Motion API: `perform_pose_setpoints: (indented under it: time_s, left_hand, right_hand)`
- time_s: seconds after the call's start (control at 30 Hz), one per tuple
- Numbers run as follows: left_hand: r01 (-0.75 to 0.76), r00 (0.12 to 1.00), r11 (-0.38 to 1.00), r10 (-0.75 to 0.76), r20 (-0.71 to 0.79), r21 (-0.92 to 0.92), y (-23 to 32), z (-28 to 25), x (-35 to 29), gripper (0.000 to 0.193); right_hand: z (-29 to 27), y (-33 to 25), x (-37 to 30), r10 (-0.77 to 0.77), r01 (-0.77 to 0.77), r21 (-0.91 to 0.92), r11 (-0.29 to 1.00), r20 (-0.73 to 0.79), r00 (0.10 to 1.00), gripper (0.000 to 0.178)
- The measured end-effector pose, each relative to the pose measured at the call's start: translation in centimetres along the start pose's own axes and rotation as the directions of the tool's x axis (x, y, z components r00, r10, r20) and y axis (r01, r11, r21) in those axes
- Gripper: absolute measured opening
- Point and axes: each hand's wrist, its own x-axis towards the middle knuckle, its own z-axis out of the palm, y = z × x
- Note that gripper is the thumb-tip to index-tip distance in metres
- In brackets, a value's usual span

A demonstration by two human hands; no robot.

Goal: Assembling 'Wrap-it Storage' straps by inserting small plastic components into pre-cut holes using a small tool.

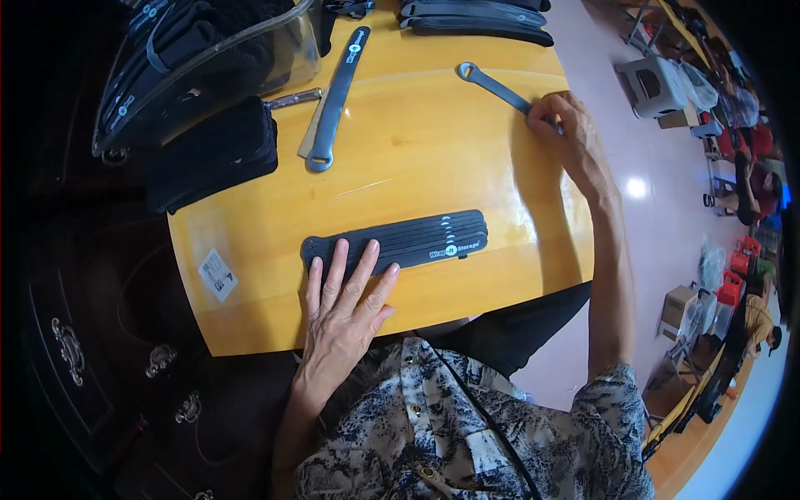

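My left hand (340, 304) lies with fingers spread over the left part of a neat row of black hook-and-loop straps (417, 237) near the front of the yellow table (433, 158). The row lies nearly level, with white print at its right end. At the table's right edge, the closed fingers of my right hand (571, 133) pinch one end of a single grey strap (500, 90). That strap's looped end points to the far left, and its pinched end is mostly hidden. Another grey strap (336, 104) lies slantwise farther back, apart from both hands.
A clear plastic bin (279, 62) of black straps stands far left, a black strap bundle (221, 158) before it. Beside them lies a thin brown-handled tool (293, 98). More strap stacks (475, 18) sit at the back. A white label (218, 275) is on the left. People and stools (654, 86) are off right.
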Motion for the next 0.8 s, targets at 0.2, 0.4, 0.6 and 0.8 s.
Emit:
perform_pose_setpoints:
  time_s: [0.2,0.4,0.6,0.8]
  left_hand:
    - [-0.115,0.973,0.985,0.085,-0.216,-0.126,1.5,0.5,0.0,0.051]
    - [-0.193,0.936,0.923,0.071,-0.345,-0.333,2.8,1.3,0.1,0.045]
    - [-0.056,0.873,0.138,-0.474,-0.116,-0.989,3.3,1.8,-0.7,0.055]
    - [0.048,0.911,0.237,-0.408,-0.054,-0.97,0.5,2.5,-2.9,0.033]
  right_hand:
    - [0.3,0.4,-1.0,0.134,-0.141,0.168,0.976,0.055,0.99,0.021]
    - [0.9,0.0,-3.0,0.035,-0.032,0.096,0.995,-0.027,0.999,0.014]
    - [-0.1,-10.2,-11.7,0.007,-0.131,0.394,0.91,0.299,0.954,0.016]
    - [2.3,-12.0,-14.3,-0.135,-0.01,0.342,0.94,0.396,0.908,0.017]
